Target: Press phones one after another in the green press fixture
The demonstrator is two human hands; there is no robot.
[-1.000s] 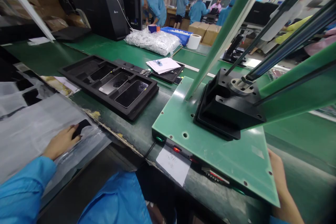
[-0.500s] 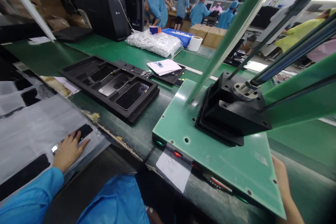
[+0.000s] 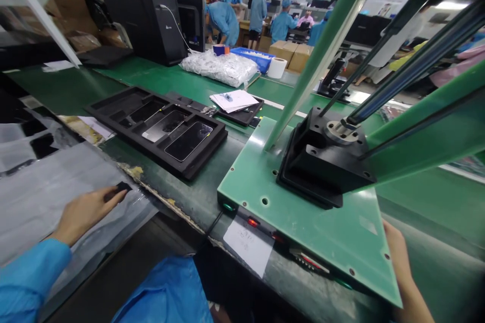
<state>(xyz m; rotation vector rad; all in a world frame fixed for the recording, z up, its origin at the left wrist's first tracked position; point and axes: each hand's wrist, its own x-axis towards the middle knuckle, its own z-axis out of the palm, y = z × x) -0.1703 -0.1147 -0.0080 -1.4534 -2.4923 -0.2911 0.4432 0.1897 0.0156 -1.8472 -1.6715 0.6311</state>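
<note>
At the left, my left hand [image 3: 88,211] is over the white translucent sheet. Its thumb and fingertips are closed on the edge of a small black flat piece [image 3: 124,187], whose exact kind I cannot make out. My right hand [image 3: 396,252] is at the right side of a green press machine [image 3: 303,232], and its fingers are hidden behind the base plate. On that plate stands a black pressing block [image 3: 318,171] joined to metal rods. Lit indicators, one red and one green, show on the front edge of the base.
A black foam tray [image 3: 185,170] with phone screens lies ahead, papers [image 3: 234,101] beyond it. Farther back are a computer tower [image 3: 151,20], a bag of clear plastic [image 3: 220,67] and a blue bin [image 3: 261,63]. Several people in blue work in the background.
My left hand, earlier lying spread over a dark flat part on the sheet, has turned and now pinches a black piece at its fingertips. My right hand stays beside the machine.
</note>
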